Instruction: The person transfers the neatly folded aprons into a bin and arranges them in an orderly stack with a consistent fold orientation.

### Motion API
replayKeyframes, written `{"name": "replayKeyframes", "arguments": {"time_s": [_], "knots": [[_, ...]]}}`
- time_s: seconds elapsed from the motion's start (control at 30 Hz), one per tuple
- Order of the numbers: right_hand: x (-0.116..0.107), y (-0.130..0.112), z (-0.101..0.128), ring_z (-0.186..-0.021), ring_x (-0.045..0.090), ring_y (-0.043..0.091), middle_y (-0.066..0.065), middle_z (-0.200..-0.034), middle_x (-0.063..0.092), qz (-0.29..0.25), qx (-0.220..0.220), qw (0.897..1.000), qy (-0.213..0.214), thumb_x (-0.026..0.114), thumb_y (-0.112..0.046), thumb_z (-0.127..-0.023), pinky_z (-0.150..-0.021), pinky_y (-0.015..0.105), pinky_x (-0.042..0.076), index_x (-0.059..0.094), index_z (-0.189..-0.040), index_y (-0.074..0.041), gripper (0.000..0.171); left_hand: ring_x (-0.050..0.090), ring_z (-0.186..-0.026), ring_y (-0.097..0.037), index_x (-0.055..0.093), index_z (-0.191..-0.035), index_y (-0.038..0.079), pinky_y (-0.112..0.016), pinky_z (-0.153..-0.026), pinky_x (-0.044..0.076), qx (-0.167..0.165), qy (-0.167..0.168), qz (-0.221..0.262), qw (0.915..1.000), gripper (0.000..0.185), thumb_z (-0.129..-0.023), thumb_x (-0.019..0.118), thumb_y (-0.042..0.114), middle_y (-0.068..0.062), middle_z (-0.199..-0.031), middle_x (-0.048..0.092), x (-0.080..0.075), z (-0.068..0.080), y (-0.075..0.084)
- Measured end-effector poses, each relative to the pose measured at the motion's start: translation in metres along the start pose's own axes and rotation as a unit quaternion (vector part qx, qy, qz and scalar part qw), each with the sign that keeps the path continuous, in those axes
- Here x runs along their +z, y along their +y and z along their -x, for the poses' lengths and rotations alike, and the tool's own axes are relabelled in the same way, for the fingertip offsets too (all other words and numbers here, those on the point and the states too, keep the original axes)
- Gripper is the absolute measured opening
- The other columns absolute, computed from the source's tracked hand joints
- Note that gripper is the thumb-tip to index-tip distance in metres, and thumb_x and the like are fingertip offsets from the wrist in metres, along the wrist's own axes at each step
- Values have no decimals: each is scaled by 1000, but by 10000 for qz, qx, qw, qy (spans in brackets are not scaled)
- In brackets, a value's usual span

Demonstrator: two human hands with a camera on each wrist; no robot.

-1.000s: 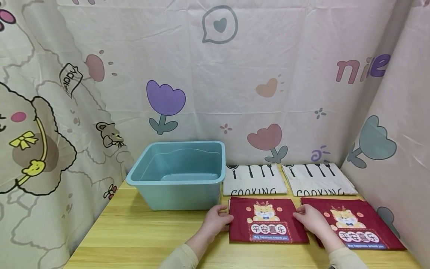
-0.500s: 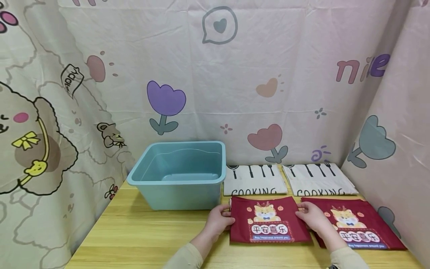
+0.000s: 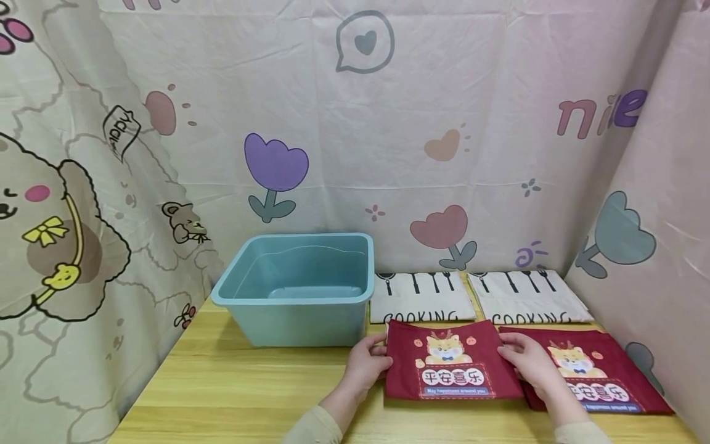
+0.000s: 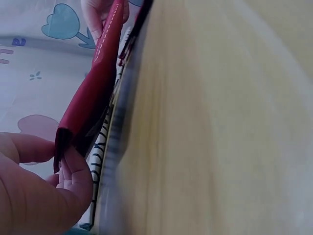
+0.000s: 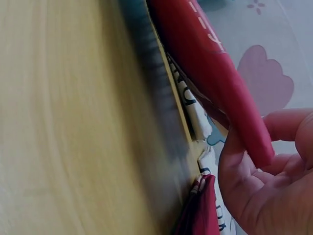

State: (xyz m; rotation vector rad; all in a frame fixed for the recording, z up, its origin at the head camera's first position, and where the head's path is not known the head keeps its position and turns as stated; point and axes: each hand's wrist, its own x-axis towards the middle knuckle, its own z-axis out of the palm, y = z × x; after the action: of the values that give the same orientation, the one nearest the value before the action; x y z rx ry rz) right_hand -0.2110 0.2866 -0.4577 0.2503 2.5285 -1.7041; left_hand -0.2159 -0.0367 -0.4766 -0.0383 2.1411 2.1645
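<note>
A folded dark-red cloth (image 3: 407,354) printed with a cartoon dog and lettering is raised a little above the wooden table, tipped slightly towards the camera. My left hand (image 3: 366,367) pinches its left edge, thumb on one face and fingers on the other. At the opposite edge, my right hand (image 3: 529,364) pinches the cloth in the same way. The left wrist view shows the left hand (image 4: 44,191) at one folded corner, and the right wrist view shows the right hand (image 5: 274,181) at another. A second folded red cloth (image 3: 627,357) lies to the right, partly behind the right hand.
A light-blue plastic bin (image 3: 299,324) stands at the back left, with nothing seen inside. Two folded white cloths lettered "COOKING", one left (image 3: 421,302) and one right (image 3: 527,302), lie along the back. Printed curtains (image 3: 333,154) enclose the table (image 3: 238,394).
Both hands have lifted the red cloth off the table and shifted it slightly right. Its back edge has risen towards the white cloths. The bin and the other cloths stay in place.
</note>
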Motion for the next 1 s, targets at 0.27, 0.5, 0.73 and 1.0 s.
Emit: {"name": "replayKeyframes", "arguments": {"time_s": [0.27, 0.5, 0.73, 1.0], "knots": [[-9, -2, 4, -78, 61, 12, 6, -104, 64, -442, -24, 9990, 56, 53, -12, -102, -63, 31, 55, 35, -140, 14, 49, 61, -81, -17, 55, -135, -7, -33, -72, 57, 256, 20, 97, 9996, 56, -80, 66, -13, -11, -97, 61, 6, 2, 9], [-18, -10, 10, -74, 59, 7, -2, -97, 62, -601, -251, 9978, 131, 53, -11, -102, -61, 27, 54, 33, -141, 16, 51, 58, -80, -15, 57, -134, -3, -32, -69, 58, 417, 86, 67, 9991, 54, -81, 67, -12, -9, -96, 60, 10, 3, 21], [-32, -22, 13, -78, 63, 9, -7, -94, 63, -1032, -412, 9938, 78, 58, -14, -100, -67, 30, 58, 42, -137, 10, 47, 59, -82, -16, 59, -133, -1, -31, -72, 57, 616, 90, 149, 9979, 53, -81, 69, -10, -8, -98, 61, 14, 5, 38], [-50, -33, 17, -80, 67, 11, -7, -94, 64, -1769, -781, 9809, -201, 55, -12, -102, -67, 35, 59, 63, -107, -32, 22, 59, -82, -17, 60, -133, 1, -31, -73, 57, 808, 37, 309, 9962, 54, -81, 69, -11, -8, -99, 62, 20, 9, 58]]}}
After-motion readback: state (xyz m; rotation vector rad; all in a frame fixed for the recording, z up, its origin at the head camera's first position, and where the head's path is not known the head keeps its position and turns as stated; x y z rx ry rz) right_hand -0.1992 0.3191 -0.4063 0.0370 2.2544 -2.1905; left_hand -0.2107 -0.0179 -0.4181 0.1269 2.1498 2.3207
